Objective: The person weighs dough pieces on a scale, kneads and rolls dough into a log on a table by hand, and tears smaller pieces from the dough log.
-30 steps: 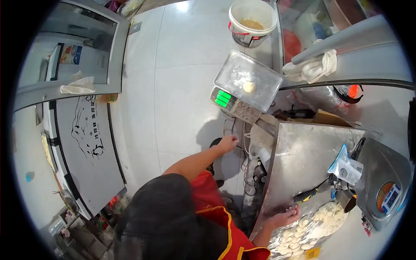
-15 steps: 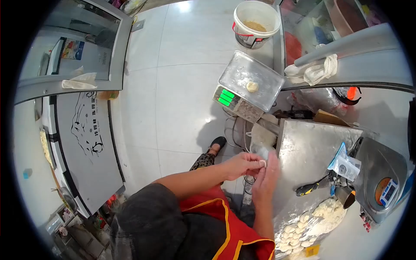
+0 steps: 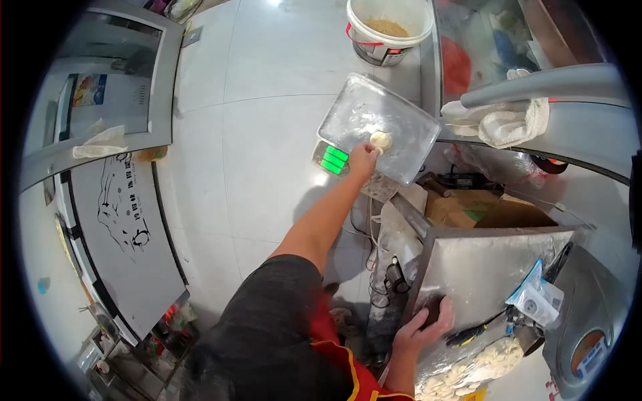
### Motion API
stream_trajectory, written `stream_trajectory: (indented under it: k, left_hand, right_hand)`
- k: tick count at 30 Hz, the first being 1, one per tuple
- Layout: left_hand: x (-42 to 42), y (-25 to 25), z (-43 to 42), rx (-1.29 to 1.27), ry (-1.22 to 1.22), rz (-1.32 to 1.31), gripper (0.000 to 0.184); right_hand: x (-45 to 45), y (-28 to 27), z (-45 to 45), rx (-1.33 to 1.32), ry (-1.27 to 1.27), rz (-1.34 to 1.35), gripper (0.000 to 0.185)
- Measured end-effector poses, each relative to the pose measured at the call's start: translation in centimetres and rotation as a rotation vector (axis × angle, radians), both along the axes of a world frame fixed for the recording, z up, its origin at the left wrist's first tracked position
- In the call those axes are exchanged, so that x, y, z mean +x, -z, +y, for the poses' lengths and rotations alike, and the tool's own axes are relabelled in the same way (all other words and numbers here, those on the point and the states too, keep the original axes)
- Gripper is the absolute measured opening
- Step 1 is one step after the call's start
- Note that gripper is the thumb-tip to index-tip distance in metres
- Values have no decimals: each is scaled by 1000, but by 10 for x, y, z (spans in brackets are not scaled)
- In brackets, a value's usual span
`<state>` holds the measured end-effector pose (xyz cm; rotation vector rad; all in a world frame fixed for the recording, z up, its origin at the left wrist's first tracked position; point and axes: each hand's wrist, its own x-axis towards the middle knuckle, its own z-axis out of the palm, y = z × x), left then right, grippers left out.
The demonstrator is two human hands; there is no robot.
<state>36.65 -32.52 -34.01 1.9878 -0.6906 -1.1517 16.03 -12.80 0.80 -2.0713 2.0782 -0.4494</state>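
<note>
My left hand (image 3: pixel 363 159) reaches over the metal tray (image 3: pixel 408 144) that sits on the digital scale (image 3: pixel 323 160) with green lit digits. Its fingertips pinch a small pale piece of dough (image 3: pixel 378 150) right beside a round dough ball (image 3: pixel 381 140) on the tray. Near the left edge of the metal table (image 3: pixel 481 267), my right hand (image 3: pixel 428 326) has its fingers apart and holds nothing. To its right lies a black and yellow handled tool (image 3: pixel 466 335). Below are several dough pieces (image 3: pixel 461 374) on a floured surface.
A white bucket (image 3: pixel 388 30) stands beyond the tray. An open cardboard box (image 3: pixel 491 208) is behind the table. At the right is a grey scale (image 3: pixel 588 321), with a blue and white packet (image 3: pixel 536 301) beside it. Cables hang left of the table.
My hands met over the table's left edge half a second ago. Since then, my left hand has moved up to the tray and my right hand has drawn back down to the table.
</note>
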Motion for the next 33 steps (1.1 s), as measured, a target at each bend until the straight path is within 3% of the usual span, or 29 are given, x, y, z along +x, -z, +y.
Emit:
stream_trajectory:
  k: [3, 9, 12, 15, 18, 20, 22, 24, 27, 28, 31, 33]
  left_hand:
    - [-2, 17, -25, 49, 89, -146, 19]
    - [-8, 22, -43, 186, 19, -425, 24]
    - [-2, 16, -47, 251, 156, -368, 25]
    - [4, 48, -37, 189, 145, -325, 24]
    - [1, 30, 2, 42, 42, -269, 21]
    - [-4, -8, 43, -7, 98, -198, 18]
    - [-10, -38, 86, 84, 231, -183, 17]
    - [-27, -18, 141, 168, 380, -202, 18]
    - [-48, -34, 194, 292, 529, -103, 22]
    - [-54, -40, 200, 348, 591, -84, 24]
    - [-69, -51, 196, 179, 633, -72, 31]
    - [-69, -59, 158, 133, 537, -130, 37]
  right_hand:
    - [-1, -4, 0, 17, -14, 8, 38]
    - [-3, -8, -1, 69, -26, 13, 31]
    - [-4, -10, 0, 80, -24, 16, 30]
    - [-4, -9, 0, 72, -31, 21, 30]
    - [0, -10, -2, 65, -5, 11, 30]
    - [2, -11, -2, 63, -3, 5, 30]
    - [2, -10, -4, 43, -22, 10, 29]
    - [3, -10, -5, 41, -14, 20, 29]
    - [4, -9, -5, 39, -11, 26, 30]
    - [4, -9, -5, 37, -12, 26, 30]
    - [2, -8, -3, 27, -14, 8, 30]
    - [2, -8, -3, 20, -20, -2, 30]
